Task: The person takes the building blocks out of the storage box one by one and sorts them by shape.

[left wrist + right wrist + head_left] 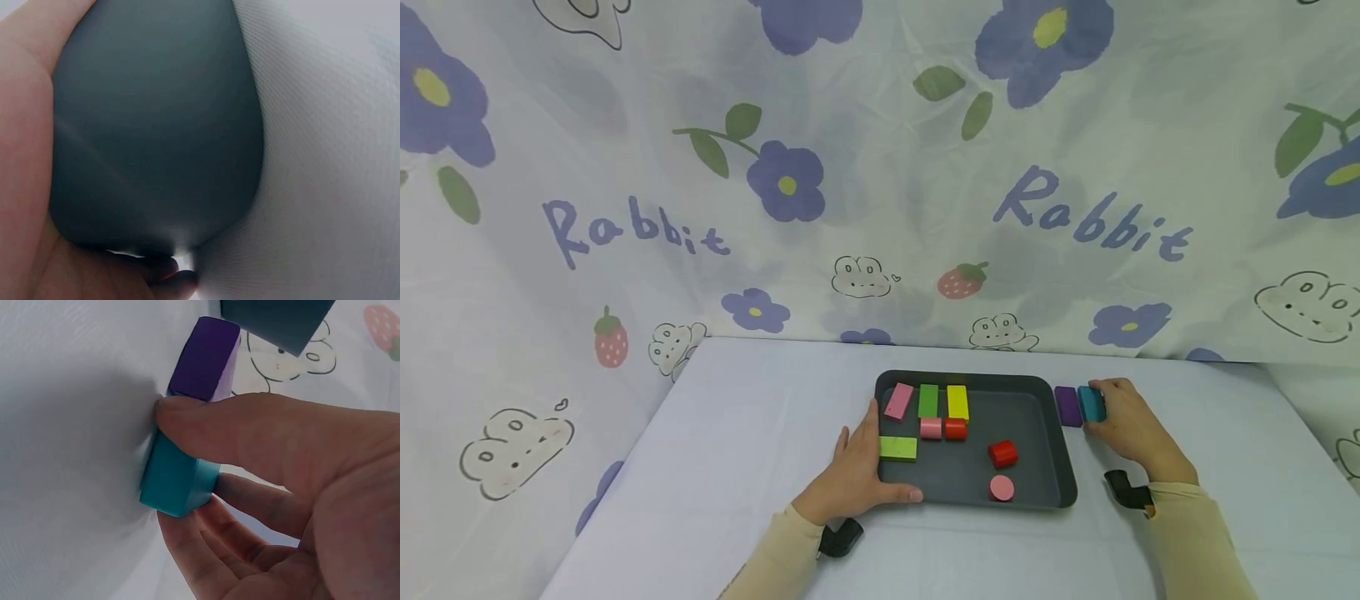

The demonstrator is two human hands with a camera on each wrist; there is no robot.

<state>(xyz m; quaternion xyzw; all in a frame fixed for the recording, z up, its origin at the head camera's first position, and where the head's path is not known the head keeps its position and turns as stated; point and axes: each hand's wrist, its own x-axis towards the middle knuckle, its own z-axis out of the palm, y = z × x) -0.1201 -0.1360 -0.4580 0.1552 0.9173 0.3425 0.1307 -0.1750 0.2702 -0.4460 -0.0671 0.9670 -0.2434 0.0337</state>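
My right hand (1131, 425) pinches a teal block (175, 472) on the white table, thumb on one side and fingers on the other. Beside it stands a purple block (1068, 407), close to the right wall of a dark grey tray (970, 492). At the tray's left end rests my left hand (853, 471), its fingers straight along the left wall and its thumb along the near edge. Near those fingers, inside the tray, lies a light green block (898, 448). In the left wrist view the tray's dark outer wall (156, 125) fills the space beside the hand.
Inside the tray are a pink block (898, 401), a green block (928, 401), a yellow block (957, 402), a pink cylinder (931, 428), red cylinders (1003, 453) and a round pink piece (1002, 487). A patterned curtain (880, 167) hangs behind the table (737, 467).
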